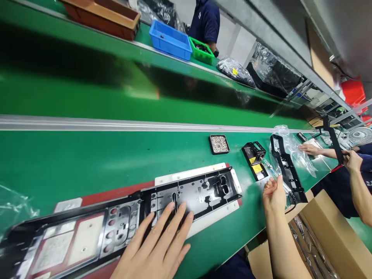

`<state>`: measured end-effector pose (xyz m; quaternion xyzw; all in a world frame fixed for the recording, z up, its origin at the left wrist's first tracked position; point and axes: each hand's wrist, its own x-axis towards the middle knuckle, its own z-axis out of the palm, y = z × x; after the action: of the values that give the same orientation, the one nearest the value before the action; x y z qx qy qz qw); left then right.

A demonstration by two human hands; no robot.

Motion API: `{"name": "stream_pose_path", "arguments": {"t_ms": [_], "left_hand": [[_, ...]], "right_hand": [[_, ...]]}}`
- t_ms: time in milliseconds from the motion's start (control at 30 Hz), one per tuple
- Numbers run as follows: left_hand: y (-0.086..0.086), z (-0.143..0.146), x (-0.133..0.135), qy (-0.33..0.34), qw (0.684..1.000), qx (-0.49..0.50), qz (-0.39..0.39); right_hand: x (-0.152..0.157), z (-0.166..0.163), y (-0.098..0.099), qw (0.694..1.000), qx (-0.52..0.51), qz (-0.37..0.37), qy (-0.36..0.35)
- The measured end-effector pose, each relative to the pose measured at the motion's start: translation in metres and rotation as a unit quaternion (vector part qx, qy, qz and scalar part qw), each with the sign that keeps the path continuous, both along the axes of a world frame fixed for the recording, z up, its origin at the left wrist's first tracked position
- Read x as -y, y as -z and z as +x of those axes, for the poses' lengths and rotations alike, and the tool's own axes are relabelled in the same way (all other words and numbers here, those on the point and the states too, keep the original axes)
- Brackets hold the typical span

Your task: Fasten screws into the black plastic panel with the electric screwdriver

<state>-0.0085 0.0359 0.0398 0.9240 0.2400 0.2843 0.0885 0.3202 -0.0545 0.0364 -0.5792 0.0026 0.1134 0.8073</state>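
A long black panel [197,192] lies on a white and red fixture [188,174] on the green belt. My left hand [158,244] rests flat on the panel's middle, fingers spread, holding nothing. My right hand [274,195] is at the belt's near edge, fingers curled round a slim screwdriver [269,166] with a clear tip. The tip points toward a small black module with yellow labels [255,161]. A cable [290,209] trails from the tool.
A black tray of small screws [219,144] sits behind the panel. To the right a black frame [286,166] lies by a plastic bag, with a co-worker's hands [309,149] beyond. Cardboard boxes [334,232] stand below the edge. Blue [170,38] and green [201,52] bins line the far shelf.
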Motion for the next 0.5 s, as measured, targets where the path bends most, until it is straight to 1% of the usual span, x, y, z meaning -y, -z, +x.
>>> {"name": "stream_pose_path", "arguments": {"t_ms": [100,200,267,367,500], "left_hand": [[-0.001,0.002,-0.002,-0.006,1.0,0.005,0.022],[-0.002,0.004,-0.003,-0.014,0.999,-0.001,0.042],[-0.002,0.004,-0.004,-0.02,0.998,0.0,0.054],[-0.002,0.004,-0.005,-0.024,0.997,0.008,0.066],[-0.002,0.005,-0.005,-0.028,0.997,0.008,0.071]], "right_hand": [[-0.008,0.012,0.0,0.995,0.073,-0.031,0.058],[-0.008,0.017,-0.011,0.975,0.173,-0.085,0.11],[-0.004,0.018,-0.024,0.953,0.239,-0.13,0.132],[0.002,0.021,-0.047,0.91,0.326,-0.201,0.16],[0.007,0.028,-0.075,0.856,0.395,-0.273,0.19]]}}
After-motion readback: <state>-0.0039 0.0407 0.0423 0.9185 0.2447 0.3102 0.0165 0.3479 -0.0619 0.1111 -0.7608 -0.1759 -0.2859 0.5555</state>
